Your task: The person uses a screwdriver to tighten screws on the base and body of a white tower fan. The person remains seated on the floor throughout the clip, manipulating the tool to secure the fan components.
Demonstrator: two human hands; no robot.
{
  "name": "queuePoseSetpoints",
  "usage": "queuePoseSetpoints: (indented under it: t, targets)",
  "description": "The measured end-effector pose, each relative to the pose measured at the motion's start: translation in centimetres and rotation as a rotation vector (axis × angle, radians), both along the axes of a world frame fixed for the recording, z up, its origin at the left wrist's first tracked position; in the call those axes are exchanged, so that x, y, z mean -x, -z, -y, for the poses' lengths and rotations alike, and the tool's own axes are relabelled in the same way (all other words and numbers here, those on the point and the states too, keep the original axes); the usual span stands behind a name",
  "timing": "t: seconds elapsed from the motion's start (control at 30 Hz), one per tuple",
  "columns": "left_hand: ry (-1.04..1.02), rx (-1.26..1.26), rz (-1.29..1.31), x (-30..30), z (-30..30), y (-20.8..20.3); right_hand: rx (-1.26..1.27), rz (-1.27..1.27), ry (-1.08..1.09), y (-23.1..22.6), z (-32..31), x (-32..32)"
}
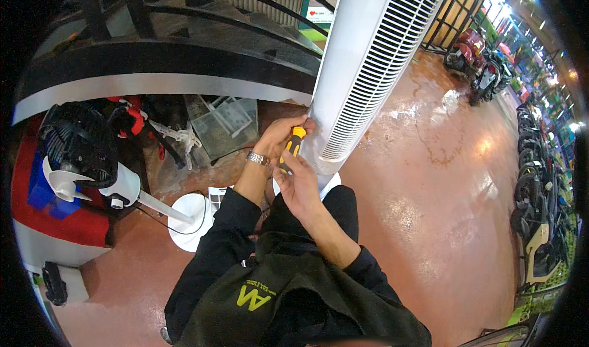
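A tall white tower fan (343,65) with a slatted grille stands tilted in front of me, its white base partly hidden by my knees. My right hand (299,187) is closed around the lower end of a yellow-and-black screwdriver (294,144), which points up toward the fan's lower left side. My left hand (277,137), with a metal watch (258,158) at the wrist, is against that side near the screwdriver's front end. Its fingers are curled together, and what they pinch is hidden. The screwdriver's tip does not show.
A white pedestal fan (124,186) with exposed blades leans at the left, its round base (190,221) on the floor. Behind it are a grey bin (224,126) and red-and-black items. Black railings curve above. Motorcycles (485,68) stand at the far right, with dark seats along the right edge.
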State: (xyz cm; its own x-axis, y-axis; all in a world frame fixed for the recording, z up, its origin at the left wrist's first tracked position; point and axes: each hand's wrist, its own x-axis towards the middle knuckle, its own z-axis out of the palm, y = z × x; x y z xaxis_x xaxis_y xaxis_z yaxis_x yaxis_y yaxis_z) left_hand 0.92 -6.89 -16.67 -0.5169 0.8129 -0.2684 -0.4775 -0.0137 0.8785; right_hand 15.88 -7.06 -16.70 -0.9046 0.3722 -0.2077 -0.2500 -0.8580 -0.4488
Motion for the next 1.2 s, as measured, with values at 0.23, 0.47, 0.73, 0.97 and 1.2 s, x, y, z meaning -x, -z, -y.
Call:
queuePoseSetpoints:
  t: [0.23, 0.47, 0.73, 0.97, 1.2]
  targets:
    - [-0.053, 0.110, -0.008, 0.5, -0.5, 0.4, 0.148, -0.010, -0.016, -2.1, 0.3, -0.3]
    - [-0.069, 0.054, -0.146, 0.6, -0.4, -1.2, 0.132, 0.025, 0.026, -1.0, -0.4, 1.4]
    - [-0.029, -0.019, 0.101, 1.0, -0.7, 0.0, 0.198, -0.006, 0.015, -2.1, -0.8, 1.2]
    - [-0.017, -0.004, -0.084, 1.5, -0.9, 0.1, 0.272, -0.029, -0.002, -1.2, -1.0, 1.6]
    - [0.024, -0.127, -0.034, 2.0, -1.1, 0.8, 0.247, -0.203, -0.107, 0.6, -1.6, 2.3]
